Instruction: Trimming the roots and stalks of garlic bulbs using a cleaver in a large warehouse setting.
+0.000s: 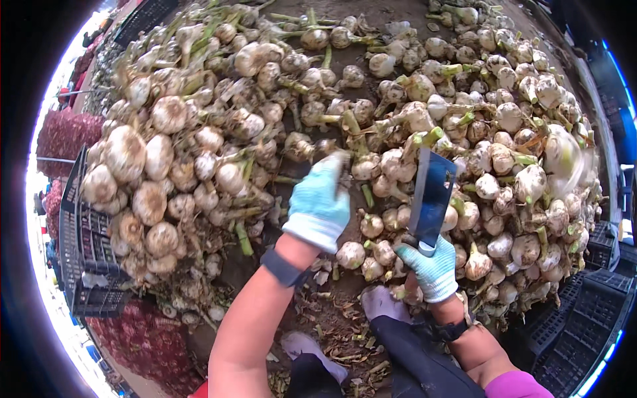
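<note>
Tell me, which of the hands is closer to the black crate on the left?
The left hand. It reaches into the middle of the garlic pile, which sits between it and the black crate. The right hand is farther away, gripping the cleaver.

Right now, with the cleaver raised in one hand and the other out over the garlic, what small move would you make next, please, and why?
Probably close the left hand on one bulb in the garlic pile and draw it back: that hand looks empty, while the right hand holds the cleaver upright with nothing under its blade.
</note>
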`<action>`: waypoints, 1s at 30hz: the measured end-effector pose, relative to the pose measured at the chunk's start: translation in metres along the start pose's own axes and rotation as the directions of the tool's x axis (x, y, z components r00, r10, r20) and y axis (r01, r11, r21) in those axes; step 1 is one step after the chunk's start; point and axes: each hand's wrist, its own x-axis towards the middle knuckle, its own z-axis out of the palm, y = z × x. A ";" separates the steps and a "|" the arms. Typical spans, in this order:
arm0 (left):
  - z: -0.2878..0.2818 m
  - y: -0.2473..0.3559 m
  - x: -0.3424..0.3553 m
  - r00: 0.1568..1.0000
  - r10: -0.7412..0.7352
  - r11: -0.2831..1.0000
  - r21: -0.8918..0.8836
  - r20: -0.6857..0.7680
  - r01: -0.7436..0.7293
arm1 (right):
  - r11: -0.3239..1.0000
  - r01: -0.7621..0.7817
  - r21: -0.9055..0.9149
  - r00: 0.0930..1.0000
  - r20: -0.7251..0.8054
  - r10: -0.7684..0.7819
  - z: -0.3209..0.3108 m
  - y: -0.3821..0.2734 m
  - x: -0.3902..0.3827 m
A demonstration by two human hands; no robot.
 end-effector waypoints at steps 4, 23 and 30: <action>0.062 -0.032 0.053 0.998 0.026 0.804 0.591 0.061 -0.057 | 0.996 -0.074 -0.048 0.997 -0.010 0.073 -0.012 -0.013 0.005; -0.027 -0.042 -0.202 0.641 -0.697 0.626 -0.163 0.322 0.763 | 0.865 0.248 -0.436 0.914 0.401 -0.060 0.034 0.010 -0.042; -0.056 0.023 -0.241 0.713 -0.642 0.368 -0.704 0.281 0.608 | 0.550 0.725 -0.414 0.662 0.637 -0.394 0.054 0.028 -0.076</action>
